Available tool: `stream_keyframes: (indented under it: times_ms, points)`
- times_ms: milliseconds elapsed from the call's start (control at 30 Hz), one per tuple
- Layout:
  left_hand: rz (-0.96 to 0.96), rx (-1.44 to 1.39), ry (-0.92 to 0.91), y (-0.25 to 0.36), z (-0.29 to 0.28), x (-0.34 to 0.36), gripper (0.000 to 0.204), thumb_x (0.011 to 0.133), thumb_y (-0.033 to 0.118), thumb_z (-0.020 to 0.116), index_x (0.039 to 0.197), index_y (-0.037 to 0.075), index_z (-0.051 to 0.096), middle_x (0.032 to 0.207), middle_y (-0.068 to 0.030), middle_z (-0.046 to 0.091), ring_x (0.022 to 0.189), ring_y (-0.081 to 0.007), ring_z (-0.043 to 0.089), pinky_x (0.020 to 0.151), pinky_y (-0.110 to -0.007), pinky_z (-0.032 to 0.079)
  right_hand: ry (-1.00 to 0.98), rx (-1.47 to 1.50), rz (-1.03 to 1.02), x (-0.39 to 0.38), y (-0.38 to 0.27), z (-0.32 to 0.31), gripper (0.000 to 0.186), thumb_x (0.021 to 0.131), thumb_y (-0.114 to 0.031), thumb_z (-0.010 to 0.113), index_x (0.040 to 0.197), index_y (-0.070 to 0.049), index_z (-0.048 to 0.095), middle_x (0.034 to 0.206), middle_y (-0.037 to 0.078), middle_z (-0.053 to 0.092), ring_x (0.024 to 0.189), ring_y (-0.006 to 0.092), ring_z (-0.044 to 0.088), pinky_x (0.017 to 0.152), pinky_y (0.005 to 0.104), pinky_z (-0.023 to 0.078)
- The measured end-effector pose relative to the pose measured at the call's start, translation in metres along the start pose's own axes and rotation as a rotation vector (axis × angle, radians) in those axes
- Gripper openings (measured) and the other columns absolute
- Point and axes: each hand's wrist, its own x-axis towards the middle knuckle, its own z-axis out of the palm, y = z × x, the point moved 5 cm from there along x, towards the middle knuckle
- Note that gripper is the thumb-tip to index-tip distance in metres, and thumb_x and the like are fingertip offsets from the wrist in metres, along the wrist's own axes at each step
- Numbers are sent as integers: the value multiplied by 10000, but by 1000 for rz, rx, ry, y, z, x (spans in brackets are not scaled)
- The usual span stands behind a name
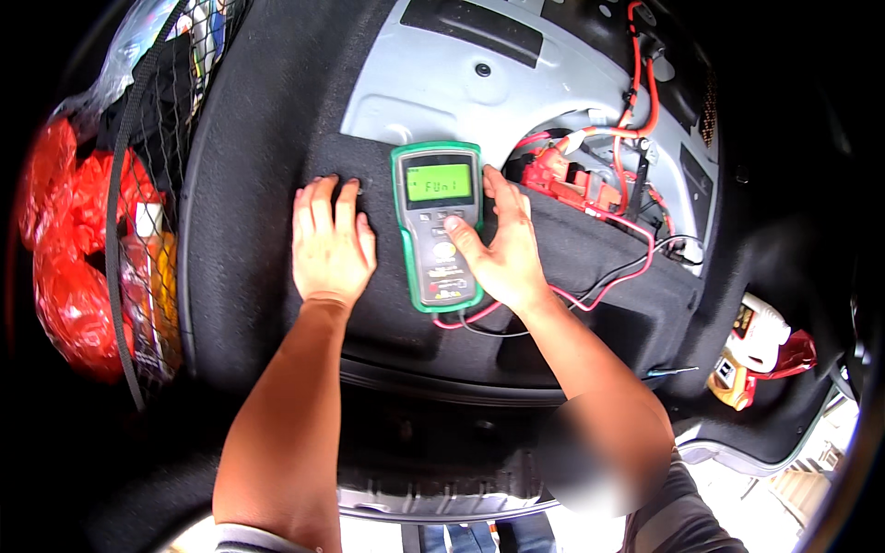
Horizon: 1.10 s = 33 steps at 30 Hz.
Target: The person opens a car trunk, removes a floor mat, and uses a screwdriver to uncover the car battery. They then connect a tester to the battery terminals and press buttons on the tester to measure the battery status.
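Observation:
A handheld battery tester with a green rubber rim and a lit green screen lies on the black carpeted boot lining. My right hand grips its right side, the thumb resting on the buttons below the screen and the fingers along the edge. Flat on the carpet to the left of the tester rests my left hand, fingers stretched out and holding nothing. From the tester's lower end, a red lead and a black lead run right, toward red terminal parts in an opening.
Bare grey metal panel lies beyond the tester, with thick orange-red cables at the right. Red plastic bags sit behind netting at the left. A white jug and a thin blue tool lie at the right.

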Motion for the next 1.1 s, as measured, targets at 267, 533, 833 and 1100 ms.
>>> stream_keyframes:
  times_ms: [267,533,833,1100]
  points:
    - [15,-21,-23,-3,4,-1,401,848,133,536,1236,36,509,1269,-202,448,1234,-402,405,1061,-500,351,53,-46,-77,-2,8,20,832,766,-198,741,1424,69,307,1318,243,417,1201,398,392,1054,484,291]
    - [35,-41,-15,-4,2,1,401,830,129,519,1220,37,519,1250,-213,447,1211,-417,416,1036,-506,372,94,27,-210,-5,11,20,836,767,-174,727,1440,66,291,1365,250,402,1216,384,397,1043,472,277]
    - [33,-38,-6,-6,5,0,421,807,111,535,1224,48,512,1260,-218,439,1211,-431,416,1032,-508,371,112,36,-197,-5,12,24,829,743,-140,742,1425,60,315,1363,266,383,1250,403,366,1072,478,269]
    - [36,-46,-14,-2,3,2,422,803,109,537,1219,42,513,1258,-222,437,1212,-433,414,1030,-512,371,126,41,-98,1,3,20,833,755,-233,754,1410,55,327,1361,254,398,1247,399,371,1062,481,279]
